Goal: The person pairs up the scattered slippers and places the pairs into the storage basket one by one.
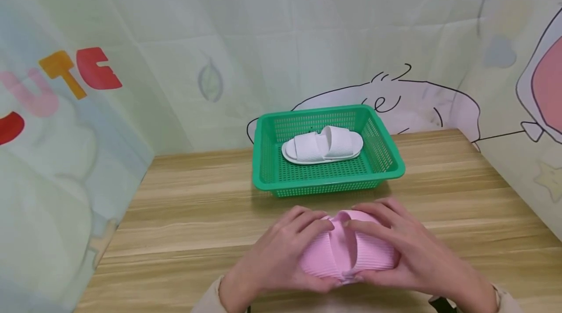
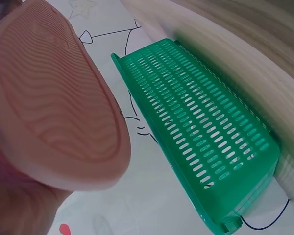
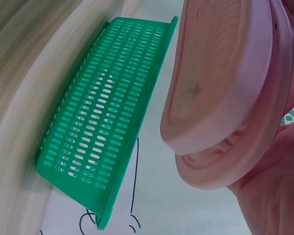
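A pair of pink slippers (image 1: 322,257), nested one into the other, is held in front of the basket. My left hand (image 1: 278,249) grips the left end, thumb low and fingers over the strap. At the right end my right hand (image 1: 410,249) holds the other strap the same way. The left wrist view shows a wavy-grooved pink sole (image 2: 59,98) close up. Two stacked soles (image 3: 210,73) appear in the right wrist view. Behind the hands, a green basket (image 1: 329,182) contains white slippers (image 1: 307,148), nested likewise.
The basket stands toward the back of a wood-grain table (image 1: 189,215), near a printed cloth backdrop (image 1: 210,25). More of the printed cloth hangs along the left and right sides. Bare wood shows on both sides of the basket.
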The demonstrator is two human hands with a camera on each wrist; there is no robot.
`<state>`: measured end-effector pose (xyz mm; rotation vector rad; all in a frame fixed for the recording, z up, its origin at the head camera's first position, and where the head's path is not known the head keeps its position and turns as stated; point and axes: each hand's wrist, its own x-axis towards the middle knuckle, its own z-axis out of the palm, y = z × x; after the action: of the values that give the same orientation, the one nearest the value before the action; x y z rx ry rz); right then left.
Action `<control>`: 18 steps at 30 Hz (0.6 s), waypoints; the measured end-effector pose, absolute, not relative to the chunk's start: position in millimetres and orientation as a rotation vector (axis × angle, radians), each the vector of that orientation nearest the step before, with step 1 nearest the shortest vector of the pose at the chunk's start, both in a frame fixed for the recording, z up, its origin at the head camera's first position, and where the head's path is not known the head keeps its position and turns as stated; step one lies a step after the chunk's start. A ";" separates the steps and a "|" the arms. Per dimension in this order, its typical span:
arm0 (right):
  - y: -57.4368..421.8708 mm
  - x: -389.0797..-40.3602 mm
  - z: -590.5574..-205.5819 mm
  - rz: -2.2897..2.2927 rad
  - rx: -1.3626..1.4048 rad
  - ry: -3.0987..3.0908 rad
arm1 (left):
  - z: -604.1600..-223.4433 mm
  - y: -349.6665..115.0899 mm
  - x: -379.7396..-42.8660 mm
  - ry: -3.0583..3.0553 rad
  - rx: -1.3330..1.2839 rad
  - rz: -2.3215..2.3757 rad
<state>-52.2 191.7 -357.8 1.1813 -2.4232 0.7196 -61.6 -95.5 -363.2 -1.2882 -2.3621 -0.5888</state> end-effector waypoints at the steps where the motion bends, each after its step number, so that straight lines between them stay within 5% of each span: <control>1: 191.9 -52.2 -358.3 0.724 1.187 -2.415 | -363.8 -95.7 -61.3 -2.363 -1.288 -0.592; 18: 201.6 -50.9 -362.1 0.684 1.166 -2.463 | -366.3 -103.9 -60.6 -2.516 -1.229 -0.653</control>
<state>-50.9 201.6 -362.1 1.1658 -2.4627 0.6845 -60.6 -103.9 -366.3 -1.2286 -2.5159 -0.6534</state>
